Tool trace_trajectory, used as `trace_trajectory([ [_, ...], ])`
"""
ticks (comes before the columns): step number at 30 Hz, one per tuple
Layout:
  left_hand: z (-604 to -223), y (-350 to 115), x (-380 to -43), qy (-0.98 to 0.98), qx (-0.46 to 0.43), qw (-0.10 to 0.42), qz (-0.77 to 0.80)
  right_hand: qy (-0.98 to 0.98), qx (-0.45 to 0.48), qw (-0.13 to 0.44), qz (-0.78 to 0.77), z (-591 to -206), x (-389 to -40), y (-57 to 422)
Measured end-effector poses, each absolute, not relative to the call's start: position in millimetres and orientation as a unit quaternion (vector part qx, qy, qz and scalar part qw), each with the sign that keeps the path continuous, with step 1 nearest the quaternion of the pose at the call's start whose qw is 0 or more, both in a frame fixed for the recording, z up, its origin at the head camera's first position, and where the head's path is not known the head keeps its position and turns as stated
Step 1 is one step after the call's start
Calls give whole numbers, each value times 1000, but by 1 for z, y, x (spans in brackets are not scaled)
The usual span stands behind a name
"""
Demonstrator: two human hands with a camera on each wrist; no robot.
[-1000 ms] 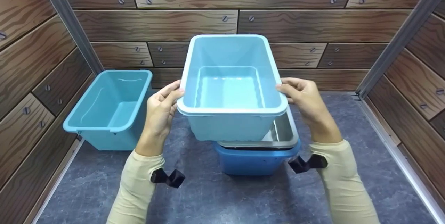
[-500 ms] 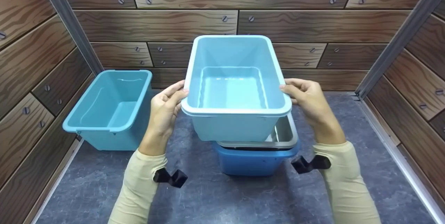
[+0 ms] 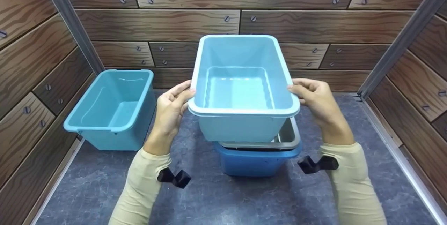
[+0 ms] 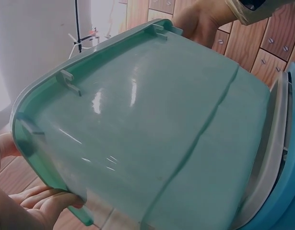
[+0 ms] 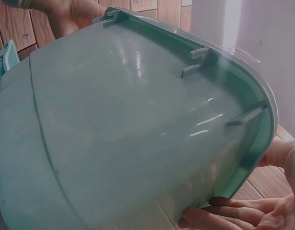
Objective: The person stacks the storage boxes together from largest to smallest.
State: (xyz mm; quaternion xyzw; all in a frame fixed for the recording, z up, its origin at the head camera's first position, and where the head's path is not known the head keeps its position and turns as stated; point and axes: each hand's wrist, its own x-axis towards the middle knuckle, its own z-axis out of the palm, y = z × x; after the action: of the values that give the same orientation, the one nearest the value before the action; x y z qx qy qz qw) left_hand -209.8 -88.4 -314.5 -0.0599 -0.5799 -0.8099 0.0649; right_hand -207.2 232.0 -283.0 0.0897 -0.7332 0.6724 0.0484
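- Light-blue bin: is occupying the clock centre in the head view, mouth upward. Both hands appear to be supporting it as the step in hand; the next move is likely calling for matched grip and a steady rim.
- Teal bin: is standing on the floor between 8 and 9 o'clock, well apart.
- Blue bin: is standing toward 6 o'clock, holding the metal pan; contact with the light-blue bin cannot be told.
- Left hand: is pinching the rim at 8 o'clock, partly curled.
- Right hand: is pinching the rim at 4 o'clock, likewise.
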Motion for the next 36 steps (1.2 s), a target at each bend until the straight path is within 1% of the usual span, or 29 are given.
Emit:
trace_trajectory([
  [16, -315, -82, -211, -584, -64, 53, -807, -714, 90, 52, 693, -285, -205, 239],
  [26, -315, -75, -212, -589, -61, 57, -804, -716, 89, 60, 690, -286, -206, 244],
  [36, -315, -69, -215, -584, -65, 49, -808, -707, 85, 54, 700, -287, -205, 250],
])
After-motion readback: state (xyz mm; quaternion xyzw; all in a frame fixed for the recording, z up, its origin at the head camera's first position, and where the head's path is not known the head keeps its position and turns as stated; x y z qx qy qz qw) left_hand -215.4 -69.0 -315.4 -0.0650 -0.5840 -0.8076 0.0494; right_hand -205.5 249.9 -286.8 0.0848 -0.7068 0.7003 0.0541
